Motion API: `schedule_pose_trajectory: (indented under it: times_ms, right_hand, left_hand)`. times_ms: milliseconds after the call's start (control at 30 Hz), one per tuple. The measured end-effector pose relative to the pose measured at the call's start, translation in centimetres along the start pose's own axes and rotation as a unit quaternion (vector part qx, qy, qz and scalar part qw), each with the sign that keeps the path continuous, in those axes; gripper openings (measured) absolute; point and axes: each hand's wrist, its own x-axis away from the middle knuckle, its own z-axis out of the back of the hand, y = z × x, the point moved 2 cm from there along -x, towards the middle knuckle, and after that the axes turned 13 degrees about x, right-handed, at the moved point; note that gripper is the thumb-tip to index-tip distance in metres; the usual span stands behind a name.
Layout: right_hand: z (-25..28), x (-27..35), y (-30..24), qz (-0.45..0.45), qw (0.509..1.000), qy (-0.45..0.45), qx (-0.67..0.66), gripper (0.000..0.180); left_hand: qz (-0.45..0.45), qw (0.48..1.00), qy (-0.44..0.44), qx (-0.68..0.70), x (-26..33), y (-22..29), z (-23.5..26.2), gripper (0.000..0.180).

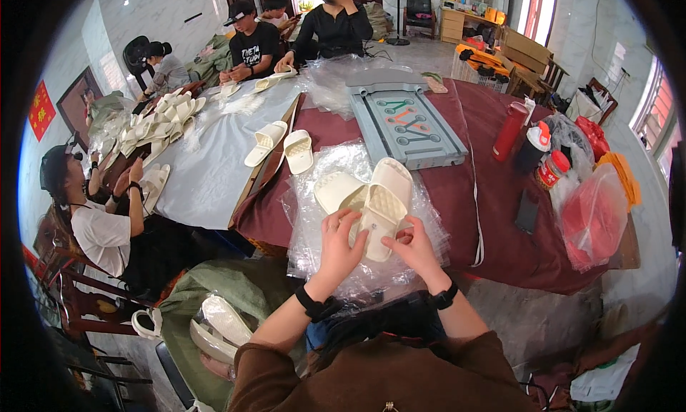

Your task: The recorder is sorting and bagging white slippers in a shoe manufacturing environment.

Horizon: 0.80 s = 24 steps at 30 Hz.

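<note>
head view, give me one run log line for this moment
left hand: grips cream slipper pair | right hand: fingers on pair's near end | under: clear plastic bags | surface: maroon tablecloth

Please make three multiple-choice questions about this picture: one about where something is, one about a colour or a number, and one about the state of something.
1. Where does the grey plastic tray lie?
A. on the dark red tablecloth
B. on the floor
C. on a chair

2. What colour is the pair of slippers under the person's hands?
A. black
B. cream white
C. green

3. What is the state of the left hand and right hand?
A. both rest in the lap
B. one lifts a bottle
C. both hold the slippers over clear plastic bags

Answers: 1 A, the tray rests flat on the cloth beyond the slippers. 2 B, both slippers are pale cream. 3 C, the fingers of both hands grip the near ends of the slippers.
</note>
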Motion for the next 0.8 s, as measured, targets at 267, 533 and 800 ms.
schedule_pose_trajectory:
  times_ms: [267, 533, 800]
  right_hand:
    - [-1.4, -2.0, 0.4, 0.045, 0.992, 0.062, -0.102, 0.073]
    - [4.5, -3.3, 2.8, 0.068, 0.993, 0.027, -0.093, 0.05]
    - [5.3, -3.4, 0.4, 0.196, 0.952, 0.135, 0.193, 0.039]
  left_hand:
    - [-0.085, 0.98, -0.105, -0.145, 3.3, -1.1, 0.0, 0.096]
    - [-0.075, 0.956, -0.088, -0.27, 4.3, -0.5, 0.5, 0.077]
    - [-0.062, 0.974, -0.078, -0.202, 4.6, -1.7, 1.1, 0.058]
